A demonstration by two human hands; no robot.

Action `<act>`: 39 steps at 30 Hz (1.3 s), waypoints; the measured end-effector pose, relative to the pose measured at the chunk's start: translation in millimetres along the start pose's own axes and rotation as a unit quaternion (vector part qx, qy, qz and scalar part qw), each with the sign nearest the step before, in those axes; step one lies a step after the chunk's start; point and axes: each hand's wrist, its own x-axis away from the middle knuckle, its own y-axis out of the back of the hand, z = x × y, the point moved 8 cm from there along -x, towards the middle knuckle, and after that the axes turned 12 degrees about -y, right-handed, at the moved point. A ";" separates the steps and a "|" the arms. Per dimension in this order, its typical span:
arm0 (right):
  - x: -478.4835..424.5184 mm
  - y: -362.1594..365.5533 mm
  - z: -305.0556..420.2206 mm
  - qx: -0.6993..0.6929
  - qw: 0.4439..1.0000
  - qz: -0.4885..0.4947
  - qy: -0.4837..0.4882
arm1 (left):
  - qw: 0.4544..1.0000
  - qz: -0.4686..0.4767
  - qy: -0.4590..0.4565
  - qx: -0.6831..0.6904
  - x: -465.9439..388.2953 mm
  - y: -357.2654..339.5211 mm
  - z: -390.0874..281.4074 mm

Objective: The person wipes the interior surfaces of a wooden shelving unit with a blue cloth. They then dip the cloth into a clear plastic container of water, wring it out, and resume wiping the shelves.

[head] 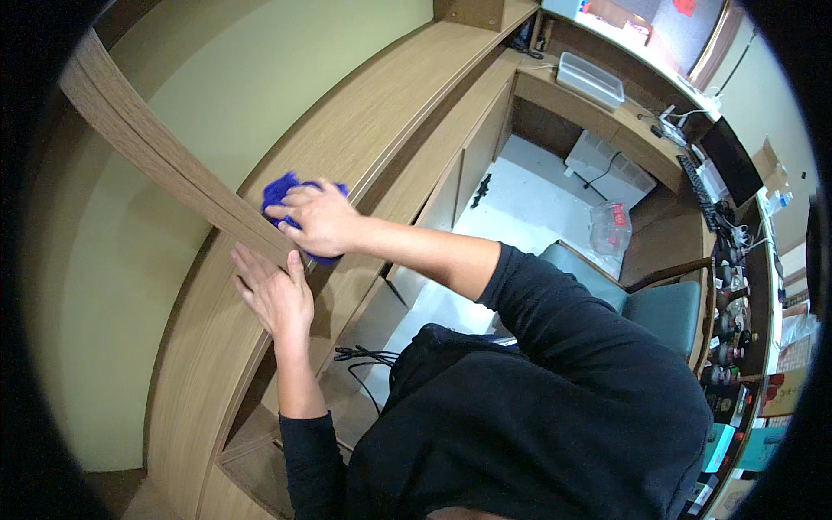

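Note:
My right hand point(322, 218) lies palm down on a bunched blue cloth point(281, 189) and presses it to the wooden shelf point(364, 114). Its fingers spread over the cloth, right beside an upright wooden divider point(169, 159). On the other side of that divider is my left hand point(276, 296), holding nothing. The left thumb stands apart from its fingers, and the fingertips are near the foot of the divider. Whether they touch the divider or the shelf is hard to tell.
A lower ledge with cabinet doors point(439, 201) runs below the shelf. Behind me stands a chair with blue-green padding point(663, 318). A clear plastic bin point(590, 79), a keyboard point(695, 192) and a monitor point(731, 159) are on the desk. Black cables point(364, 354) hang near my body.

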 end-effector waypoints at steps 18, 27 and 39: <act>-75.1 124.1 -321.4 0.190 0.957 -0.100 -0.195 | 0.991 0.088 0.061 -0.079 23.5 -5.8 6.7; -141.1 217.2 -534.0 0.286 0.901 -0.061 -0.319 | 0.996 0.018 0.089 -0.011 39.6 -15.6 32.0; -161.4 189.2 -493.5 0.256 0.954 0.018 -0.153 | 0.991 -0.056 0.112 -0.051 42.7 -8.1 37.7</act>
